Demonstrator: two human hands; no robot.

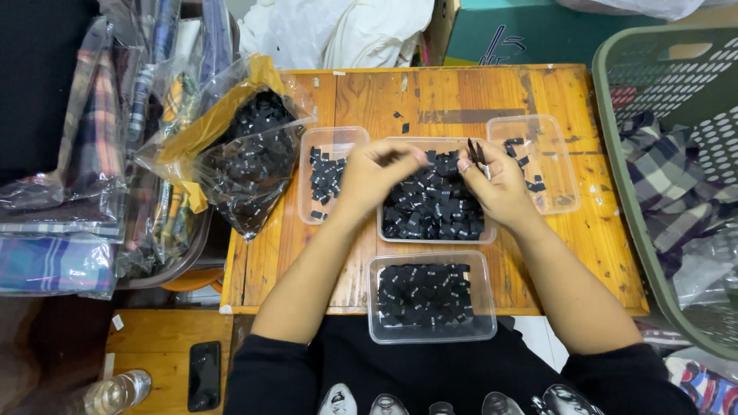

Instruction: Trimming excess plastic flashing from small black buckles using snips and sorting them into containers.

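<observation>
A small black label is pinched between the left hand fingertips, just above the centre tray. The right hand is closed around small dark snips, blades pointing up, thumb tip touching the label end.

Step judged in hand: labels being separated or trimmed one at a time. Best done with the label held taut over the centre tray so offcuts drop inside, snip tips kept clear of the left fingertips.

Containers, relative to the centre tray:
- centre tray: heaped with black labels.
- left tray: thin scatter of black labels.
- right tray: a few pieces at its near-left corner, mostly bare.
- near tray, toward the body: neatly packed layer of black labels.
- clear bag, further left: bulk black labels, mouth open.
- green basket, far right: plaid fabric inside.
</observation>
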